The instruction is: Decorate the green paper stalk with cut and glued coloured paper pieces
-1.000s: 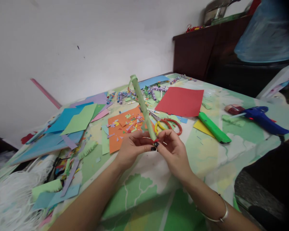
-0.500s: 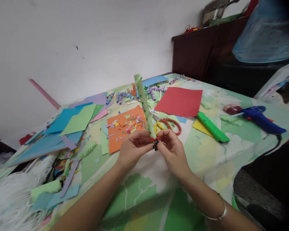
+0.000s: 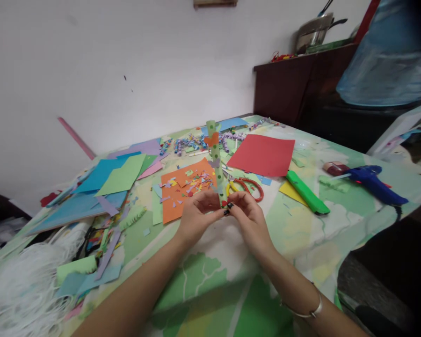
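A rolled green paper stick (image 3: 217,164) with dark green dots stands nearly upright over the table. An orange paper heart (image 3: 211,139) and a small purple shape are stuck near its top. My left hand (image 3: 196,213) and my right hand (image 3: 247,215) both pinch its lower end, fingertips meeting at a small red bit. Both hands are closed on the stick above the patterned green tablecloth (image 3: 294,234).
An orange sheet (image 3: 177,187) covered with paper scraps lies behind my hands, beside red-handled scissors (image 3: 249,187). A red sheet (image 3: 263,154), a green utility knife (image 3: 307,192) and a blue glue gun (image 3: 373,183) lie to the right. Blue and green sheets (image 3: 105,180) and white shredded strips (image 3: 24,285) lie left.
The stick has turned from leaning left to nearly upright and has been rotated, so its dotted side and the orange heart now face me. The view has tilted up slightly.
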`<state>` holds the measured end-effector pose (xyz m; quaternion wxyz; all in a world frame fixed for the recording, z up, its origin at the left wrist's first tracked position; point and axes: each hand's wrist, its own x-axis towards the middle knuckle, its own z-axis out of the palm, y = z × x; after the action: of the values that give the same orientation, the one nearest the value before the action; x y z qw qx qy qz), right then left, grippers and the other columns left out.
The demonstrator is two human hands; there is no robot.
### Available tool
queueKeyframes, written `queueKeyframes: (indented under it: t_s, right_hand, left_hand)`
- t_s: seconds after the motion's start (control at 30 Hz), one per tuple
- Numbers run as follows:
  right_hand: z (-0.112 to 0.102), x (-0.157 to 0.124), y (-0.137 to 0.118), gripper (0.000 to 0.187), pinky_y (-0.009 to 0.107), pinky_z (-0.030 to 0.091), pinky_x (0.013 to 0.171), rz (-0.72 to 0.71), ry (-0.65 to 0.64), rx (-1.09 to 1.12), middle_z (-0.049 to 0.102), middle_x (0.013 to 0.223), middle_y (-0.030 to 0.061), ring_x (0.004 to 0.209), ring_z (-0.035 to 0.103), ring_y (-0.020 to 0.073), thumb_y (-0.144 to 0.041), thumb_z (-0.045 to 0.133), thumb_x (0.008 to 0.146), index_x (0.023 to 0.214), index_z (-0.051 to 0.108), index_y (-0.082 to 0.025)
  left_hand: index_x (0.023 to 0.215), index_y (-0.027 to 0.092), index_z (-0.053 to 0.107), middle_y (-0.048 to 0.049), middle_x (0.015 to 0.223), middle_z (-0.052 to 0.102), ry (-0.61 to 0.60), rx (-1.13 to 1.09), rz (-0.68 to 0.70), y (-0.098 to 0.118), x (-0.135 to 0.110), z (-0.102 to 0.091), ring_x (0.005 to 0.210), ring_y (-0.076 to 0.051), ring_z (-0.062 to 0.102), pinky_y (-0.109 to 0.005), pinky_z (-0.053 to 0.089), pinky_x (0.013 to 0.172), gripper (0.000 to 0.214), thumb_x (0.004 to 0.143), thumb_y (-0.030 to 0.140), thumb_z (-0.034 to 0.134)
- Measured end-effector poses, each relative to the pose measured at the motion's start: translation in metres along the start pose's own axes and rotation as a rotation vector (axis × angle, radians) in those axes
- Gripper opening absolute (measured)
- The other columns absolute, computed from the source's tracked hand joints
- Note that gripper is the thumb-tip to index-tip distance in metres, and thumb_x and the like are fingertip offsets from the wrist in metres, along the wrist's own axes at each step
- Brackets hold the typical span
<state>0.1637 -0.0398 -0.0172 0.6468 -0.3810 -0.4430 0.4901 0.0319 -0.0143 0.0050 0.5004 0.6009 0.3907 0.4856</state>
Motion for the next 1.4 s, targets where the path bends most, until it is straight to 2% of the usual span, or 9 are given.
queueKeyframes:
  t_s: [0.13, 0.3, 0.4, 0.5, 0.57, 0.77, 0.97, 1.23, 1.4]
  right_hand:
    - [-0.006, 0.005, 0.005, 0.021, 0.031, 0.046, 0.077, 0.043, 0.110, 0.001, 0.059, 0.093, 0.0010, 0.084, 0.058, 0.0159, -0.025, 0.054, 0.073, 0.093, 0.056, -0.020]
    - [-0.010, 0.009, 0.012, 0.023, 0.031, 0.044, 0.070, 0.059, 0.180, -0.045, 0.059, 0.082, -0.0001, 0.068, 0.057, 0.0143, -0.026, 0.055, 0.067, 0.089, 0.056, -0.019]
    - [-0.009, 0.010, 0.015, 0.022, 0.031, 0.046, 0.067, 0.044, 0.155, -0.025, 0.059, 0.087, 0.0011, 0.066, 0.058, 0.0140, -0.026, 0.056, 0.065, 0.086, 0.055, -0.019]
    - [-0.011, 0.010, 0.018, 0.021, 0.031, 0.047, 0.065, 0.047, 0.110, -0.030, 0.058, 0.083, 0.0004, 0.064, 0.058, 0.0130, -0.025, 0.054, 0.065, 0.085, 0.053, -0.019]
    - [-0.013, 0.010, 0.019, 0.019, 0.030, 0.047, 0.065, 0.051, 0.096, -0.041, 0.057, 0.080, -0.0007, 0.062, 0.057, 0.0118, -0.023, 0.053, 0.064, 0.083, 0.052, -0.019]
    - [-0.016, 0.009, 0.016, 0.019, 0.028, 0.045, 0.062, 0.084, 0.007, -0.113, 0.058, 0.073, -0.0025, 0.059, 0.055, 0.0111, -0.020, 0.055, 0.061, 0.080, 0.053, -0.018]
    - [-0.016, 0.011, 0.015, 0.021, 0.026, 0.043, 0.060, 0.108, -0.033, -0.077, 0.060, 0.074, -0.0018, 0.059, 0.055, 0.0103, -0.019, 0.059, 0.062, 0.082, 0.054, -0.018]
    - [-0.015, 0.018, 0.015, 0.025, 0.024, 0.042, 0.056, 0.162, 0.012, 0.058, 0.060, 0.070, -0.0018, 0.055, 0.054, 0.0090, -0.020, 0.064, 0.059, 0.082, 0.054, -0.018]
    - [-0.015, 0.018, 0.014, 0.027, 0.023, 0.042, 0.055, 0.185, 0.015, 0.071, 0.061, 0.070, -0.0015, 0.056, 0.054, 0.0089, -0.020, 0.065, 0.058, 0.082, 0.054, -0.018]
  left_hand:
    - [0.074, 0.016, 0.059, 0.0007, 0.071, 0.063, 0.102, 0.028, 0.029, -0.009, 0.009, -0.004, 0.069, -0.012, 0.061, -0.025, 0.052, 0.066, 0.022, 0.061, 0.018, 0.077]
    - [0.067, 0.015, 0.055, 0.0042, 0.060, 0.058, 0.155, 0.025, 0.027, -0.020, 0.020, -0.017, 0.060, -0.011, 0.059, -0.023, 0.049, 0.059, 0.026, 0.054, 0.019, 0.078]
    - [0.073, 0.014, 0.059, 0.0008, 0.066, 0.063, 0.200, 0.005, 0.024, -0.026, 0.020, -0.023, 0.060, -0.012, 0.060, -0.026, 0.050, 0.058, 0.030, 0.052, 0.021, 0.080]
    - [0.081, 0.015, 0.061, -0.0013, 0.073, 0.067, 0.289, -0.017, 0.046, -0.031, 0.018, -0.025, 0.068, -0.014, 0.063, -0.031, 0.053, 0.069, 0.035, 0.051, 0.019, 0.079]
    - [0.080, 0.015, 0.060, -0.0013, 0.074, 0.067, 0.342, -0.018, 0.054, -0.033, 0.018, -0.025, 0.070, -0.014, 0.064, -0.032, 0.052, 0.074, 0.034, 0.051, 0.015, 0.078]
    - [0.073, 0.016, 0.054, -0.0017, 0.070, 0.065, 0.438, -0.010, 0.056, -0.044, 0.022, -0.022, 0.071, -0.015, 0.064, -0.033, 0.051, 0.073, 0.030, 0.052, 0.004, 0.072]
    - [0.071, 0.015, 0.056, -0.0033, 0.074, 0.066, 0.434, -0.004, 0.092, -0.051, 0.025, -0.022, 0.073, -0.015, 0.064, -0.032, 0.051, 0.074, 0.025, 0.054, 0.007, 0.072]
    - [0.072, 0.016, 0.057, -0.0016, 0.075, 0.065, 0.404, 0.020, 0.133, -0.044, 0.018, -0.021, 0.071, -0.014, 0.062, -0.029, 0.050, 0.071, 0.020, 0.057, 0.008, 0.067]
    - [0.072, 0.016, 0.058, 0.0002, 0.073, 0.062, 0.456, 0.007, 0.154, -0.042, 0.016, -0.022, 0.072, -0.012, 0.060, -0.028, 0.050, 0.073, 0.016, 0.060, 0.012, 0.067]
